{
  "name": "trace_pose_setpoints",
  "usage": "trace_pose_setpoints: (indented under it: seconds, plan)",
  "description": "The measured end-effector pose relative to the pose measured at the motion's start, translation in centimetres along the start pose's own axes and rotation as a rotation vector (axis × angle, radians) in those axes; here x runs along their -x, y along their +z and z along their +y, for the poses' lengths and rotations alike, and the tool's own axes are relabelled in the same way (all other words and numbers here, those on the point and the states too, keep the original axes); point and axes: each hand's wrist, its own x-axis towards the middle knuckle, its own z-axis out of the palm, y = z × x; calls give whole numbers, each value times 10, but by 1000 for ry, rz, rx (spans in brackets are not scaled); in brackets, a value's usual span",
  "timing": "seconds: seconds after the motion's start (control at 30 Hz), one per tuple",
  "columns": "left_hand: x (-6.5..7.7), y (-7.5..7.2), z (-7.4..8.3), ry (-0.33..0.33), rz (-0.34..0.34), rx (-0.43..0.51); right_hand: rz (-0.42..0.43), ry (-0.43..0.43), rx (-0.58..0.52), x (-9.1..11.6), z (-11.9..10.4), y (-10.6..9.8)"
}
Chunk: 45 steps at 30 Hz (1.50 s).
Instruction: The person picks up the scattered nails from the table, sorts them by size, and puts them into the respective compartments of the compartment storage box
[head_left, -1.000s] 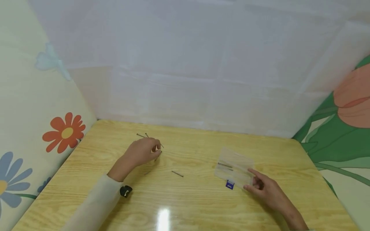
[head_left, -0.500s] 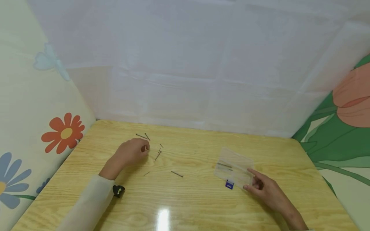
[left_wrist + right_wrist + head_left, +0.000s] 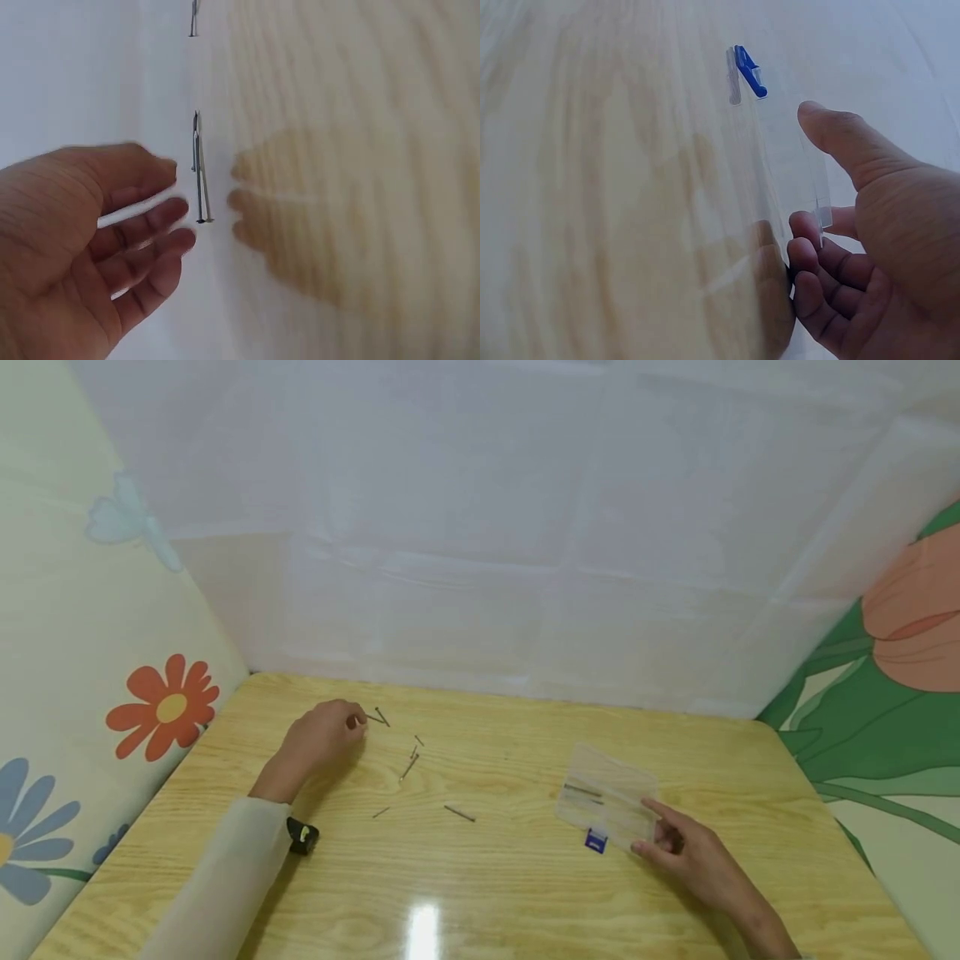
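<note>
At the far left, a flower-printed cloth (image 3: pixel 52 618) borders the wooden table (image 3: pixel 510 893), and a pale sleeve (image 3: pixel 225 868) with a black wrist device (image 3: pixel 303 837) leads to the left hand (image 3: pixel 321 737). Its fingers are loosely bent and hold nothing; the left wrist view shows a gap between them and two nails (image 3: pixel 199 180) (from the head, the hand covers part of one). Another nail (image 3: pixel 193 21) in that wrist view is cut off by the top edge. Rightward lie scattered nails (image 3: pixel 408 767), the smallest hard to make out, then a lone longer nail (image 3: pixel 460 813). Next, on the table, the clear box (image 3: pixel 622 814) carries a blue latch (image 3: pixel 596 840); only the head view shows dark nails (image 3: pixel 582 790) through its plastic. The right hand (image 3: pixel 697 860) grips its right end, though the right wrist view leaves the transparent walls faint.
</note>
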Motion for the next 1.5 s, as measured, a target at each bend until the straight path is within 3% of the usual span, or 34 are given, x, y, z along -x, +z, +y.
trace_pose_setpoints:
  seconds: [0.3,0.53,0.8,1.0,1.5]
  plan:
    - [-12,-1,-7,-64,7,9,8,-13,4,-1,-1,0]
    - [-20,2,-15,-76,-11,14,10,-27,-2,-1,1,0]
    - [-25,3,-20,-44,1,22,-4,-20,1,-1,0,2]
    - [-30,2,-21,-38,-28,16,-5,-3,-1,-2,0,2]
    - [-33,-4,-17,19,-42,-104,-3,6,15,-1,1,1]
